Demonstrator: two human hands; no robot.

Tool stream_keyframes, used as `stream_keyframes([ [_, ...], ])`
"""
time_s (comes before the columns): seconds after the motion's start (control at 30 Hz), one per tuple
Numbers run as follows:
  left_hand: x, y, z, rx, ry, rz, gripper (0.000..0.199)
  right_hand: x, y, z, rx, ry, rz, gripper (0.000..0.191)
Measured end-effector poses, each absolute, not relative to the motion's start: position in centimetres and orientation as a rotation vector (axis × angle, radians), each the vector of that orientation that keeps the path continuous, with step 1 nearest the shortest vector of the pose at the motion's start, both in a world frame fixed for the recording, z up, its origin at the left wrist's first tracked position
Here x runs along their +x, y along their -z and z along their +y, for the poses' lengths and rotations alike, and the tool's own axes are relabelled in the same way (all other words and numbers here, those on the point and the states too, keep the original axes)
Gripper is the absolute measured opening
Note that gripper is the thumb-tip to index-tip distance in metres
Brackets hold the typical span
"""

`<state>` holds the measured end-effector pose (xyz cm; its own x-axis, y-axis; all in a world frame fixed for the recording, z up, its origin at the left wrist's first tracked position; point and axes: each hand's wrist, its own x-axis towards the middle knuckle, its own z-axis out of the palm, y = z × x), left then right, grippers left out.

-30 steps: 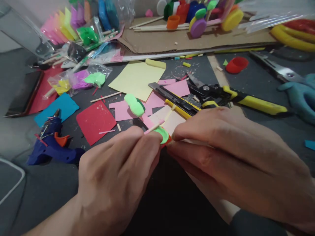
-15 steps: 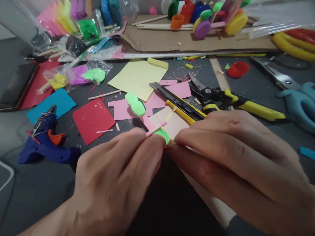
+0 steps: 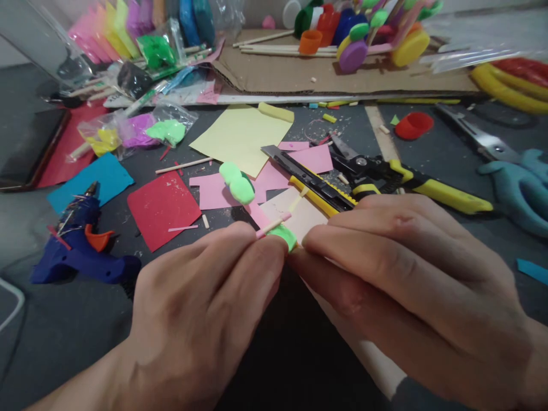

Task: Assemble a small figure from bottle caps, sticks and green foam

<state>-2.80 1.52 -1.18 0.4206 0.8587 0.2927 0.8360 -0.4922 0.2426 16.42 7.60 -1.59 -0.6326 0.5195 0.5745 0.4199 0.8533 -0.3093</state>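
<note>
Both hands meet at a small craft piece with a bright green clay disc and a thin stick with pink ends. My left hand is closed, pinching the piece between thumb and bent fingers. From the other side, my right hand pinches the disc's edge with thumb and fingertips; a speck of orange shows there. A pink strip rises from the piece towards rounded green clay lumps, which seem to belong to it. Fingers hide most of the lower part.
Beyond my right hand lie a yellow-black box cutter, pliers-like cutters and scissors. A blue glue gun rests at left near red paper. Further back, cardboard carries sticks and colourful clay models.
The view has shifted very slightly. Both hands keep their pinch on the craft piece, and the orange bit at the disc's edge is less visible now.
</note>
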Motion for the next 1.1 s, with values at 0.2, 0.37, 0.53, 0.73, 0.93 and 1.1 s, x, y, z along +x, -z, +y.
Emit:
stream_keyframes([
  [0.2,-3.0,1.2,1.3,2.602,-0.605,1.572,0.011,16.3,1.9,8.2,-0.496,0.019,-2.384,0.012],
  [0.37,-3.0,1.4,1.2,2.583,-0.616,1.568,0.011,16.1,1.5,8.2,-0.642,-0.029,-2.357,0.015],
  [0.53,-3.1,1.2,1.2,2.523,-0.630,1.564,0.011,16.0,1.7,8.2,-0.674,-0.091,-2.332,0.008],
  [0.73,-3.1,1.1,1.2,2.567,-0.614,1.603,0.010,16.6,2.1,8.0,-0.599,-0.070,-2.315,0.009],
  [0.93,-2.6,1.2,1.7,2.672,-0.673,1.694,0.004,17.4,2.5,7.8,-0.632,-0.127,-2.348,0.010],
  [1.1,-2.2,1.1,1.8,2.768,-0.804,1.678,0.005,17.3,3.1,8.0,-0.694,-0.203,-2.331,0.015],
])
